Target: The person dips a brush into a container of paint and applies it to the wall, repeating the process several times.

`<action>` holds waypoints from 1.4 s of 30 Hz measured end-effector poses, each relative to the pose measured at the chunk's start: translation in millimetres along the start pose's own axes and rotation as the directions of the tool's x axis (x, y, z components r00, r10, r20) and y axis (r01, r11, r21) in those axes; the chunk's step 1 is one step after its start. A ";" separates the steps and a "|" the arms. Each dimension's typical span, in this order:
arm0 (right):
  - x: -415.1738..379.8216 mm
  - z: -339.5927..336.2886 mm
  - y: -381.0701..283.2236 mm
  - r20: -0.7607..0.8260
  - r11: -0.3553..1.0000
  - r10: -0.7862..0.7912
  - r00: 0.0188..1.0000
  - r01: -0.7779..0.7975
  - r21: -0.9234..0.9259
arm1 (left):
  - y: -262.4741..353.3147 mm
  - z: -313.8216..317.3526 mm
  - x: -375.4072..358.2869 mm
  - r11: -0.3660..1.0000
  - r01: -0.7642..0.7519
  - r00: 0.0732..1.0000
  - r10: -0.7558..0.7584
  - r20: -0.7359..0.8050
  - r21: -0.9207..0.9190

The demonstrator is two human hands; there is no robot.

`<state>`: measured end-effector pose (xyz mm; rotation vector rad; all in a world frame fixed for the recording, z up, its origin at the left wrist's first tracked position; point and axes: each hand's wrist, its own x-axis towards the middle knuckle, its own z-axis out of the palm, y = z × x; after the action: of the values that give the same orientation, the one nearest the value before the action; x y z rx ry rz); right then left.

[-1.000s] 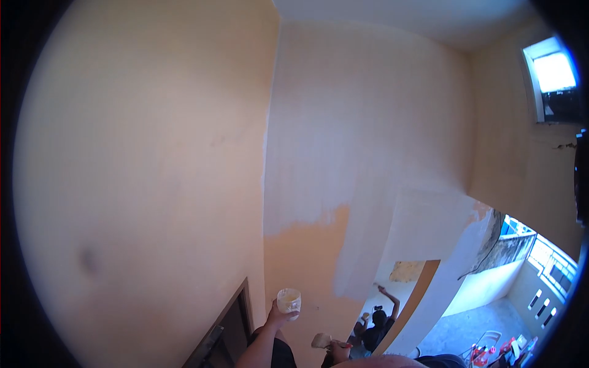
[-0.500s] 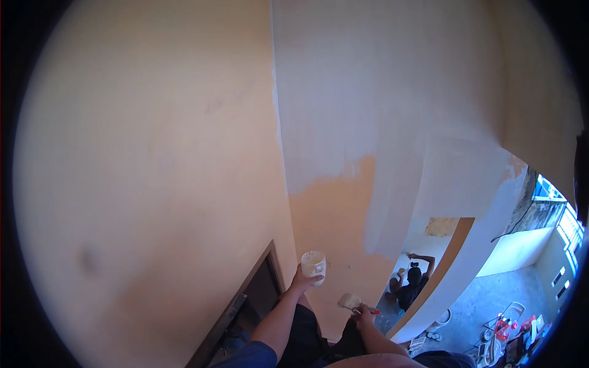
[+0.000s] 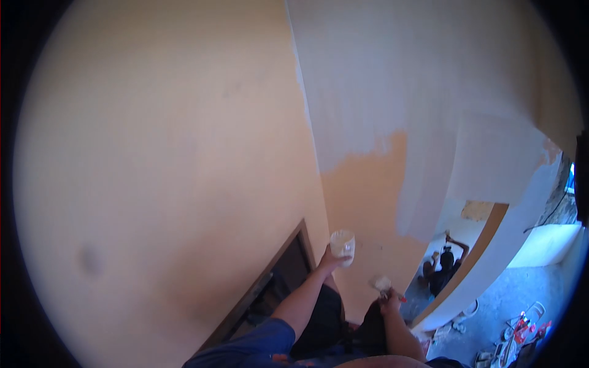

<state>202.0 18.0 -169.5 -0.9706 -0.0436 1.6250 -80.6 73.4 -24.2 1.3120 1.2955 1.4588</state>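
My left hand [image 3: 332, 260] is wrapped around a translucent plastic paint cup [image 3: 343, 247] with pale paint inside, held out in front of the wall corner. To its right and lower, my right hand [image 3: 389, 302] grips a paintbrush [image 3: 381, 284] by its handle, whose red end sticks out beyond the fingers. The bristles look pale and point up and left, apart from the cup. Facing me is a wall with an unpainted orange patch [image 3: 362, 190] below a greyish-white painted area [image 3: 368, 86].
A cream wall [image 3: 165, 153] fills the left side above a dark door frame [image 3: 270, 276]. Through an opening at right, a co-worker [image 3: 444, 273] raises one arm to a wall. Far below on the floor [image 3: 491, 297] stand a bucket [image 3: 469, 308] and a red-and-metal frame [image 3: 521, 325].
The view has swung left, so walls and floor shift rightward and slightly up. Both hands keep their hold on the cup and the brush.
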 end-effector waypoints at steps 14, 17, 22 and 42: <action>-21.4 13.2 -13.8 0.035 0.999 0.027 0.999 -0.028 0.022 | 19.1 6.5 -9.2 0.999 -0.044 0.998 0.045 0.055 -0.022; -22.0 16.9 -15.2 0.023 0.999 0.023 0.999 -0.024 0.035 | 19.9 5.3 -9.3 0.998 -0.067 0.996 0.065 0.065 0.016; -26.1 17.2 -19.3 0.035 0.998 0.018 0.999 -0.020 0.065 | 22.2 5.5 -15.4 0.986 -0.158 0.983 0.152 0.099 0.053; -13.3 2.3 -12.8 0.050 0.997 0.021 0.999 -0.018 -0.071 | 41.4 12.9 -70.7 0.948 -0.317 0.940 0.312 0.138 0.016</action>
<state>210.5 12.1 -154.0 -0.9866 -0.1272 1.6753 -52.2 -0.1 1.8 1.6728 1.0646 1.5344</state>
